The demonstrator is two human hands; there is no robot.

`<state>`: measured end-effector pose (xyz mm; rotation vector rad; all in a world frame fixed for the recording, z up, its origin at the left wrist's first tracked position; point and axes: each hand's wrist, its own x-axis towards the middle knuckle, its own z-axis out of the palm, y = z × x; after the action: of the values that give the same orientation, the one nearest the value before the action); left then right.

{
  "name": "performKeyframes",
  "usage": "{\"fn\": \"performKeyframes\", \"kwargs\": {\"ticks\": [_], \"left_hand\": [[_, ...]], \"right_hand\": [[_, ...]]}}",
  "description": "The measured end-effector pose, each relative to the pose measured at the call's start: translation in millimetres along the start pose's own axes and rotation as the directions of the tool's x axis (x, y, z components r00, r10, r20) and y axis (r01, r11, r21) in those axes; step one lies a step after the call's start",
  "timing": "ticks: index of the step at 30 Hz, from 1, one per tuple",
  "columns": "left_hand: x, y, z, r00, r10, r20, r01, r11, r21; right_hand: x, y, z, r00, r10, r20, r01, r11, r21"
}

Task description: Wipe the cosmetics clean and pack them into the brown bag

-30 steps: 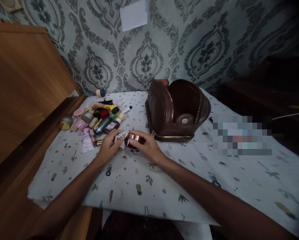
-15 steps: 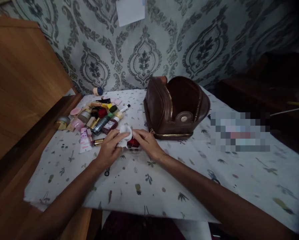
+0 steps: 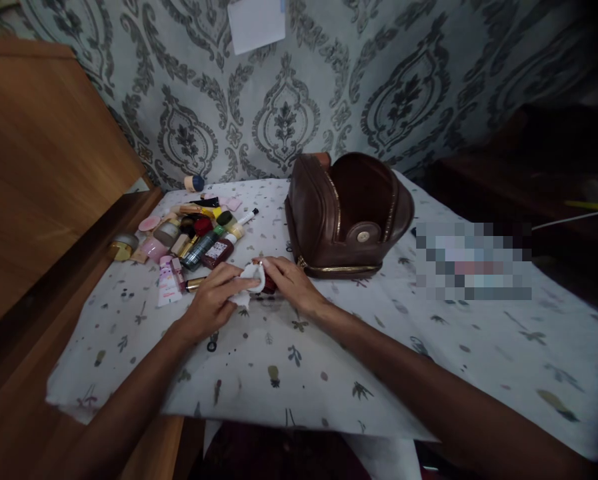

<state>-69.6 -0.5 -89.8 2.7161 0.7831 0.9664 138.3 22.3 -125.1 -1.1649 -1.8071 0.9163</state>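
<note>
red container (image 3: 269, 285): center of the frame, between the two hands, low over the cloth-covered bench (image 3: 249, 373); it looks small, hard and smooth, so probably fairly light but slippery, and perhaps fragile if glass; best gripped around its sides, clear of the tissue.
heap of cosmetics (image 3: 203, 247): left of center, bottles, tubes and jars crowded and overlapping; the lower ones are hidden, the labels too small to read.
left hand (image 3: 213, 297): just left of center, thumb and fingers pinching the tissue.
white tissue (image 3: 251, 271): center, crumpled, seemingly touching the container's left side; soft and limp, likely to tear if tugged; it covers part of the container.
right hand (image 3: 291, 287): just right of center, fingers curled around the container's right side, hiding most of its shape; whether it wears a lid cannot be told.
brown bag (image 3: 313, 207): right of center, upright, unzipped; the inside is too dark to make out.
pixelated patch (image 3: 473, 263): right side of the frame, contents blocked out.
</note>
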Motion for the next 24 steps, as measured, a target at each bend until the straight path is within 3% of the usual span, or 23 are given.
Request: {"fn": "performKeyframes", "kwargs": {"ticks": [6,12,16,24], "left_hand": [[-5.9,-2.5,-5.8,0.997,-0.078,0.016,0.079,0.995,-0.059],[-9.1,-10.1,-1.3,0.982,-0.185,-0.046,0.180,0.979,-0.094],[-8.9,-9.4,1.3,0.985,-0.153,-0.074,0.148,0.987,-0.067],[-5.7,-2.9,2.9,0.998,0.000,-0.058,0.004,0.997,0.076]], "right_hand": [[-0.5,2.4,-0.4,0.999,-0.036,0.016,0.036,0.998,0.042],[-5.6,2.8,-5.1,0.994,-0.059,0.093,0.032,0.963,0.267],[-8.5,0.4,-4.9,0.991,-0.006,0.135,-0.041,0.940,0.339],[-5.6,-3.5,1.8,0.995,0.086,0.051,-0.098,0.934,0.343]]}}
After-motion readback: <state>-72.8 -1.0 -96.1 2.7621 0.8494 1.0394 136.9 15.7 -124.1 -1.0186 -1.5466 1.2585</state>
